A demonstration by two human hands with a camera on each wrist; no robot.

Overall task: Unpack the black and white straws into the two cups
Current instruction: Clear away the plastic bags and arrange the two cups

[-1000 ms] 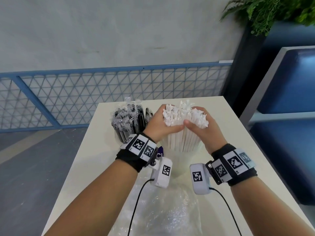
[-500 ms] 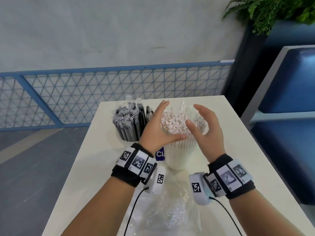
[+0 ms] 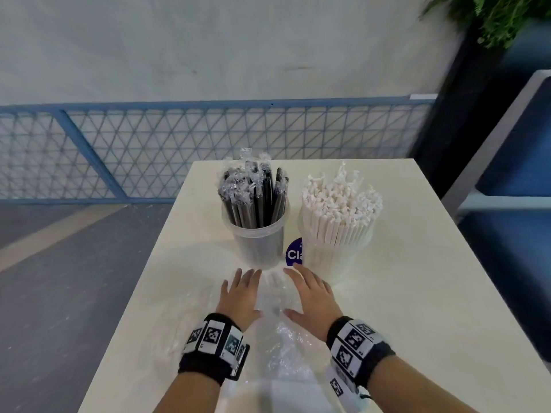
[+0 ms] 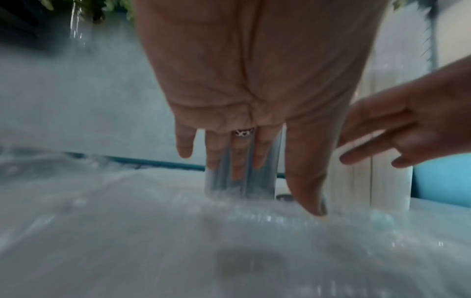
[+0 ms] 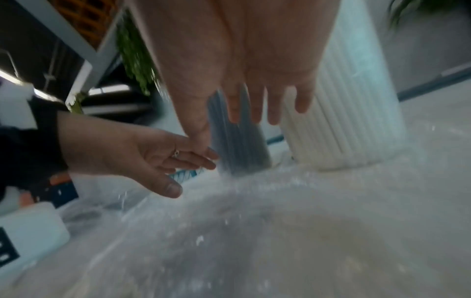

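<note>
Since the black straws and white straws already stand in the two cups at the frame centre, your unpacking looks finished. Your left hand and right hand hover spread, holding nothing, over the empty plastic bag. Next you probably gather it; the lower frame has room, the table edges are near.

Cups behind hands — side by side
</note>
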